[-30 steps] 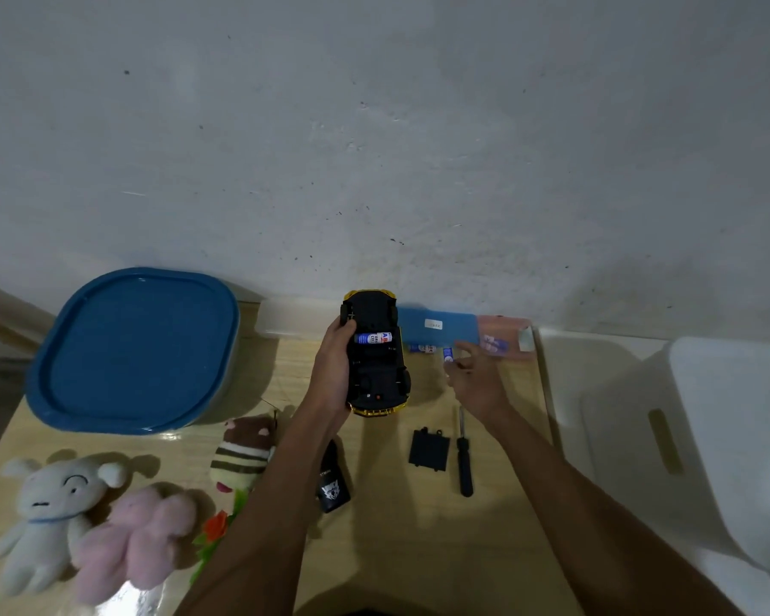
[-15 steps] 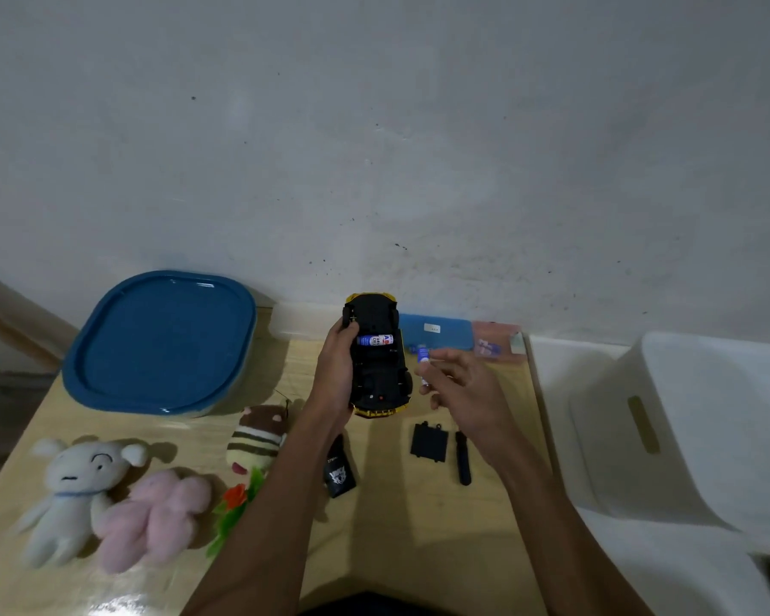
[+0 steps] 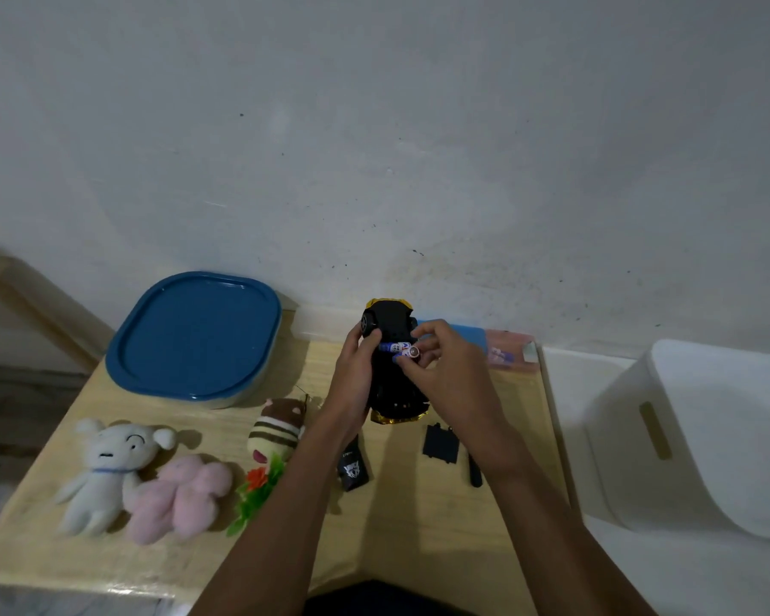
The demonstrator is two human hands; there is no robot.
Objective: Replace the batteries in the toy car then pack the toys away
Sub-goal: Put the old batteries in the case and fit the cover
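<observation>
The yellow and black toy car [image 3: 392, 371] lies upside down near the table's back edge, gripped on its left side by my left hand [image 3: 356, 375]. One blue and white battery [image 3: 392, 346] sits in the open compartment. My right hand [image 3: 441, 371] pinches a second battery [image 3: 409, 354] right over that compartment. The black battery cover [image 3: 440, 443] lies on the table below the car, and a black screwdriver [image 3: 474, 471] lies beside it, partly hidden by my right forearm.
A blue-lidded box [image 3: 196, 335] stands at the back left. A white plush [image 3: 103, 469], a pink plush [image 3: 181, 495], a striped plush [image 3: 274, 431] and a black remote [image 3: 352, 469] lie in front. A battery pack [image 3: 503, 349] rests by the wall. A white bin [image 3: 694, 437] stands right.
My right hand has carried a battery from the pack at the back right over to the car's open compartment. My left hand has kept its hold on the car.
</observation>
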